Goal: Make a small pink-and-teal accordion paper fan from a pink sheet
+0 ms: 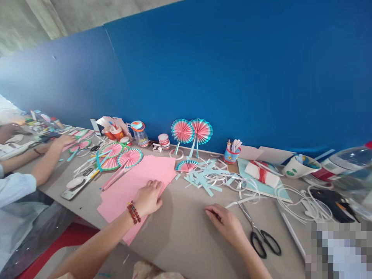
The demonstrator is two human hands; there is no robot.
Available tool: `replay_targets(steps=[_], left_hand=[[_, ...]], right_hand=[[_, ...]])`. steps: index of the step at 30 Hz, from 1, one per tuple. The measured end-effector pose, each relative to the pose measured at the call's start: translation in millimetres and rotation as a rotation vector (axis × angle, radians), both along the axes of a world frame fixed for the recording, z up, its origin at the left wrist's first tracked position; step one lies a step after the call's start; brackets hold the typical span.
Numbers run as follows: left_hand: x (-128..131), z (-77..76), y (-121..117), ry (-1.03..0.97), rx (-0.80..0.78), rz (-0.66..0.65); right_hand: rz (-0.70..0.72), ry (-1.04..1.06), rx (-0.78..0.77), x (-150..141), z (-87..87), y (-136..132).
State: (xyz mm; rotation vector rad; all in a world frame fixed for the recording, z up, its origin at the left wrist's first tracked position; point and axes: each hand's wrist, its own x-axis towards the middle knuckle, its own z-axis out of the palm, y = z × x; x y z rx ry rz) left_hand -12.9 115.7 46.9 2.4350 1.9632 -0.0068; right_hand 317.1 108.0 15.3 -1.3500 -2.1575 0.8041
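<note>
My left hand (148,198) lies on a stack of pink paper sheets (128,190), fingers lightly bent and spread over the top sheet. A red bead bracelet (134,212) circles that wrist. On the bare table to the right rests my right hand (225,224), its fingers curled in towards the thumb with nothing seen between them. Black-handled scissors (254,226) lie just right of it, beside a thin white strip (241,201). Beyond the paper is a small folded paper fan (186,166), next to a heap of pale blue and white paper strips (206,178).
Two round pink-and-blue paper fans (192,131) lean on the blue partition (232,69). A pen cup (231,155), white cable (314,205), black glue gun (331,203) and bottle (345,164) stand rightward. Left are more fans (129,157), a phone (80,184) and another person's arms (48,162).
</note>
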Motion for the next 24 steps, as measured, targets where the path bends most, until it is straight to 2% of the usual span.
replay_targets(steps=[5,8,15,19,24], left_hand=[[1.2,-2.4,2.7,-0.029,-0.035,0.006],[-13.0,0.7,6.8,-0.086,-0.071,-0.007],[-60.1,18.4,15.3,-0.313,-0.125,-0.042],[-69.3,19.9,12.5,-0.417,-0.146,-0.08],[-73.2,14.9,10.4,-0.46,-0.124,-0.075]], right_hand=[[0.008,-0.004,-0.007,0.0,-1.5,0.4],[0.007,-0.014,-0.018,-0.2,0.0,-0.3],[0.013,-0.019,-0.028,0.1,1.6,-0.8],[0.008,-0.022,-0.033,-0.4,-0.3,-0.6],[0.001,-0.012,-0.037,-0.7,-1.9,-0.8]])
